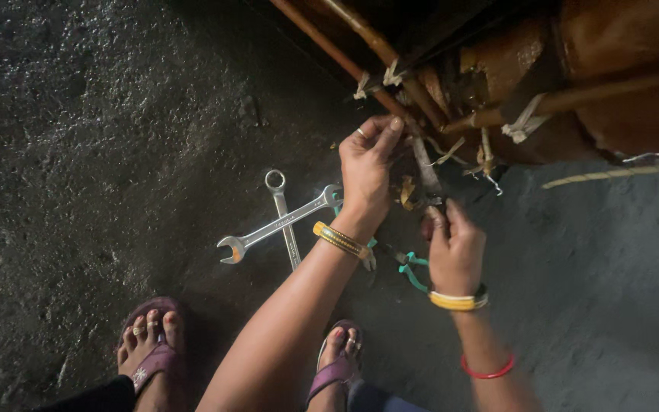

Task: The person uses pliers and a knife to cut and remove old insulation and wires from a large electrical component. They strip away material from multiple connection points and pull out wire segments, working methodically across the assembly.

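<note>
My left hand (368, 172) reaches up and pinches a thin copper pipe (360, 76) where it meets a rusty brown metal unit (612, 76). My right hand (455, 248) sits just below, fingers closed on a small dark tool or fitting (430, 183) under the same joint; what it is cannot be made out. Both wrists wear yellow bangles. Scraps of white tie and tape hang from the pipes.
Two silver combination spanners (280, 223) lie crossed on the dark concrete floor left of my hands. A green-handled tool (412, 271) lies between my wrists. My feet in purple sandals (150, 351) stand at the bottom. A pale cord (612, 174) trails right.
</note>
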